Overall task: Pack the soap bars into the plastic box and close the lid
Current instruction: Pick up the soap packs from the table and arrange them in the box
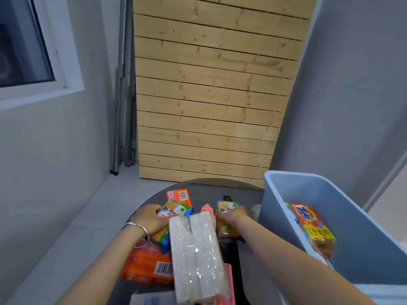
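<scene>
Your right hand has its grip closed around a yellow soap pack, and your left hand is clamped on another yellow-and-blue soap pack, both among the pile on the round dark desk. Between your hands lies a long clear-wrapped bundle of white soap bars, with an orange pack under your left wrist and a smaller orange one at the far edge. The blue plastic box stands open just to your right, touching the desk's rim or close to it, and already holds a few packs, an orange and yellow one uppermost. No lid is in view.

You look to be in mid-packing, with most of the soap not yet in. Next, lift the right-hand pack clear of the pile and carry it over the box's near wall, laying it flat so room stays for the long bundle. Watch that lifting does not drag neighbours off the desk.
</scene>
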